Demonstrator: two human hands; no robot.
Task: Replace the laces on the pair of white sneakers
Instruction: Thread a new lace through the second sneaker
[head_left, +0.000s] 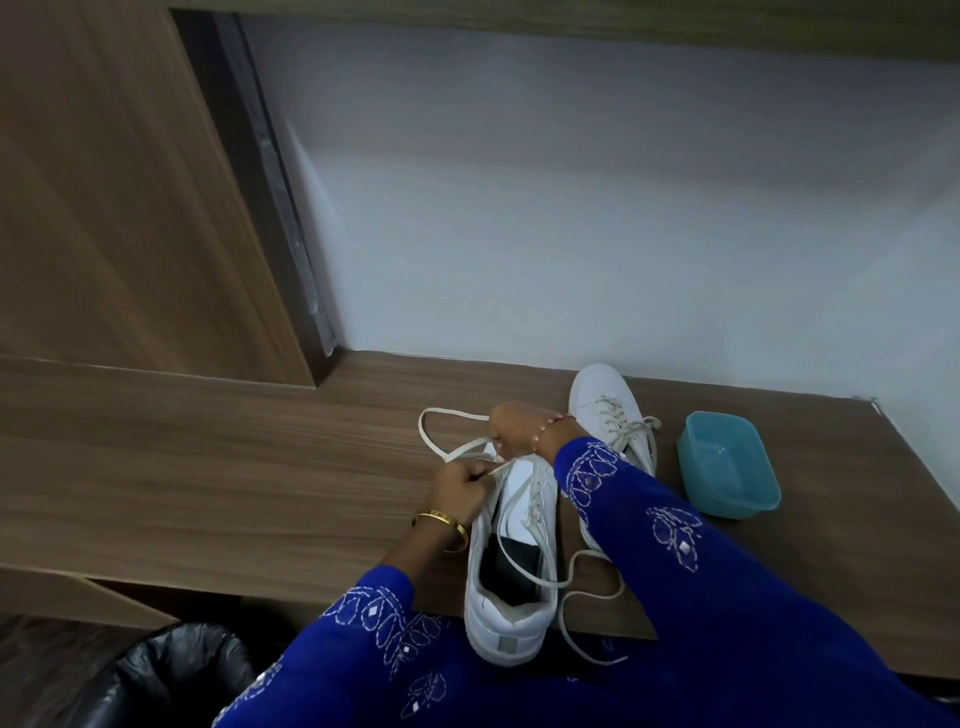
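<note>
A white sneaker (511, 597) lies on the wooden desk (234, 483) with its heel over the front edge, toe pointing away. My left hand (460, 488) is closed on a cream lace (441, 431) at the shoe's left side. My right hand (519, 423) pinches the same lace over the toe end. The lace loops out to the left on the desk. Another stretch of lace (587, 608) trails off the shoe's right side and over the desk edge. The second white sneaker (613, 410) stands behind my right arm, laced.
A light blue plastic tub (727, 467) sits right of the shoes. A white wall (623, 208) rises behind the desk and a wooden panel (114, 197) stands at left. A bin with a black liner (171, 675) is below the desk edge at lower left.
</note>
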